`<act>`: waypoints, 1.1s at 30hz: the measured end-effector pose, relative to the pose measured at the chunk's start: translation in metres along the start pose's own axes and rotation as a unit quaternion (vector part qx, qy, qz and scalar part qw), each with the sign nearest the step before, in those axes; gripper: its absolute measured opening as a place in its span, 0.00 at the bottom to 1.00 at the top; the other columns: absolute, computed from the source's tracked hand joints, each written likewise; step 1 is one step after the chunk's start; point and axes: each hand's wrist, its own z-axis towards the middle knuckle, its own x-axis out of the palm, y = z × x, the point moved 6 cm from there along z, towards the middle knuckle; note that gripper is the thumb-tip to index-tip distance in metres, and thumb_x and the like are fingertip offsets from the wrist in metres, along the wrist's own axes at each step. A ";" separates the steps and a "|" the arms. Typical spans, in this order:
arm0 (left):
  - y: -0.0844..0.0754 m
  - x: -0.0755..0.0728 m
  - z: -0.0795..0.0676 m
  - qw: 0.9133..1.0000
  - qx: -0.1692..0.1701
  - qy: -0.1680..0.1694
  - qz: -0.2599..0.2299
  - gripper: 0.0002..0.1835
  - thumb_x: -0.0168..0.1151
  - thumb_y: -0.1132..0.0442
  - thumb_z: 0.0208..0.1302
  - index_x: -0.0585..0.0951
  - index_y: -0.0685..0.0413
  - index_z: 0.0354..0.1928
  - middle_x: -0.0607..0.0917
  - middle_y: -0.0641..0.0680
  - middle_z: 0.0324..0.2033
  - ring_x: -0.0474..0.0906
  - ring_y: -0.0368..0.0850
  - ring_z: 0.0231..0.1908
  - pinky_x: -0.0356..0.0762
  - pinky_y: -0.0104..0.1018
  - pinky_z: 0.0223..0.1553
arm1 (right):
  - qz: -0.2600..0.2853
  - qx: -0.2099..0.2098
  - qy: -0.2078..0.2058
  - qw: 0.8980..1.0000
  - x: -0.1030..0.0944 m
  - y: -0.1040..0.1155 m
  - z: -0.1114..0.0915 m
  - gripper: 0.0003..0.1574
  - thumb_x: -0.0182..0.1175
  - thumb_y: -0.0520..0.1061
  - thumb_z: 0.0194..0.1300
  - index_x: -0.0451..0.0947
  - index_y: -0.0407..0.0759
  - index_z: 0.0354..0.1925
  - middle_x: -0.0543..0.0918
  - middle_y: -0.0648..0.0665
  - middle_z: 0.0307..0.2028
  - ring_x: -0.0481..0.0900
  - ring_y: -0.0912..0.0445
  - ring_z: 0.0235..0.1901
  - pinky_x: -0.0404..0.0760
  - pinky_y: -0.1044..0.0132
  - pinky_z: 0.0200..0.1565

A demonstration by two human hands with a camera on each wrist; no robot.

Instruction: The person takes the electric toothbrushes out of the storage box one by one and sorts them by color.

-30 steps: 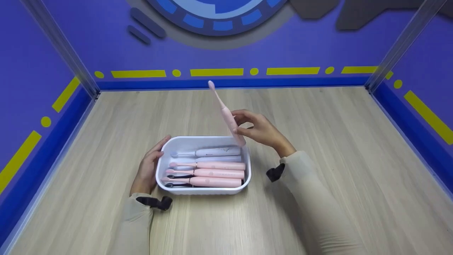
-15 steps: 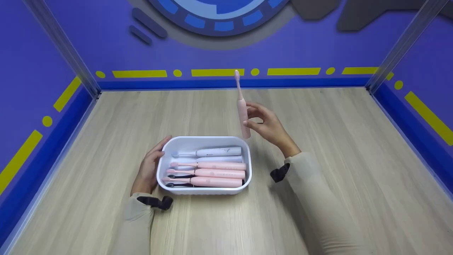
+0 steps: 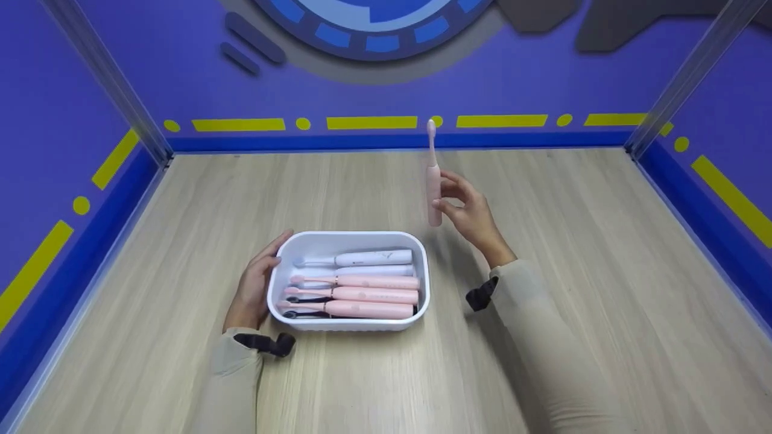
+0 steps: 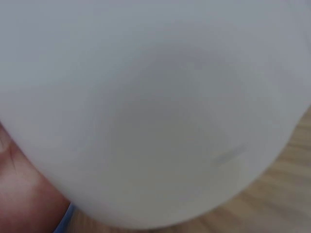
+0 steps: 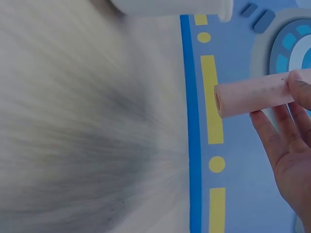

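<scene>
A pink electric toothbrush (image 3: 434, 196) stands nearly upright in the air, brush head up, beyond and right of a white plastic bin. My right hand (image 3: 475, 218) pinches its handle between thumb and fingertips; the handle's butt end (image 5: 243, 97) shows in the right wrist view. Inside the bin (image 3: 350, 325), several more electric toothbrushes lie side by side: pink ones (image 3: 374, 295) in front, white ones (image 3: 374, 258) behind. Against the bin's left outer side rests my left hand (image 3: 250, 289), fingers extended. The bin's wall (image 4: 146, 121) fills most of the left wrist view.
Black toothbrush heads (image 3: 295, 314) peek out beneath the pink ones. The bin stands on a wood-grain table (image 3: 543, 199). Blue-purple panels with yellow marks (image 3: 371, 122) enclose the back and both sides.
My right hand has carried the pink toothbrush right and away from the bin, turning it from a leftward tilt to nearly upright. The left hand and bin have stayed in place.
</scene>
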 end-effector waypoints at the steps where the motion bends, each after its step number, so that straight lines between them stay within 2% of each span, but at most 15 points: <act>1: 0.000 0.000 0.000 1.000 0.000 -0.001 -0.001 0.32 0.31 0.73 0.63 0.57 0.64 0.72 0.56 0.54 0.74 0.48 0.44 0.74 0.43 0.38 0.75 | 0.000 0.001 -0.003 1.000 -0.001 -0.002 0.000 0.32 0.62 0.28 0.57 0.69 0.31 0.61 0.81 0.30 0.47 0.80 0.42 0.48 0.75 0.45 0.58; 4: 0.000 0.000 -0.001 1.000 -0.001 0.000 -0.005 0.32 0.31 0.72 0.63 0.57 0.63 0.72 0.56 0.53 0.74 0.48 0.43 0.74 0.44 0.37 0.74 | -0.003 0.004 -0.009 1.000 -0.003 -0.008 -0.001 0.32 0.62 0.29 0.58 0.69 0.33 0.61 0.81 0.31 0.47 0.80 0.43 0.48 0.75 0.47 0.59; 11: 0.000 0.000 -0.001 1.000 -0.003 0.002 -0.003 0.32 0.30 0.73 0.63 0.57 0.63 0.72 0.56 0.53 0.74 0.49 0.44 0.74 0.45 0.38 0.74 | -0.003 0.012 -0.016 1.000 -0.004 -0.016 -0.002 0.30 0.60 0.26 0.57 0.69 0.30 0.59 0.81 0.28 0.45 0.80 0.40 0.47 0.75 0.48 0.58; 17: 0.001 0.000 -0.001 1.000 -0.007 0.003 0.012 0.32 0.31 0.72 0.64 0.58 0.59 0.72 0.56 0.50 0.74 0.48 0.42 0.74 0.43 0.38 0.75 | -0.010 0.053 -0.011 0.998 -0.004 -0.023 -0.004 0.31 0.60 0.27 0.59 0.68 0.34 0.61 0.81 0.31 0.47 0.80 0.43 0.49 0.75 0.48 0.58; 22: 0.001 0.001 0.000 1.000 -0.008 0.006 -0.003 0.32 0.31 0.72 0.65 0.58 0.59 0.72 0.57 0.51 0.74 0.50 0.42 0.74 0.44 0.37 0.75 | -0.016 0.085 -0.008 0.996 -0.004 -0.030 -0.006 0.32 0.59 0.28 0.60 0.67 0.37 0.62 0.80 0.34 0.50 0.80 0.45 0.50 0.76 0.52 0.58; 33: 0.000 0.001 -0.001 1.000 -0.011 0.008 -0.006 0.31 0.31 0.72 0.65 0.58 0.59 0.73 0.57 0.51 0.74 0.50 0.42 0.74 0.45 0.37 0.74 | -0.012 0.106 -0.001 0.994 -0.001 -0.039 -0.008 0.32 0.57 0.26 0.60 0.63 0.36 0.62 0.78 0.32 0.50 0.77 0.44 0.53 0.74 0.50 0.59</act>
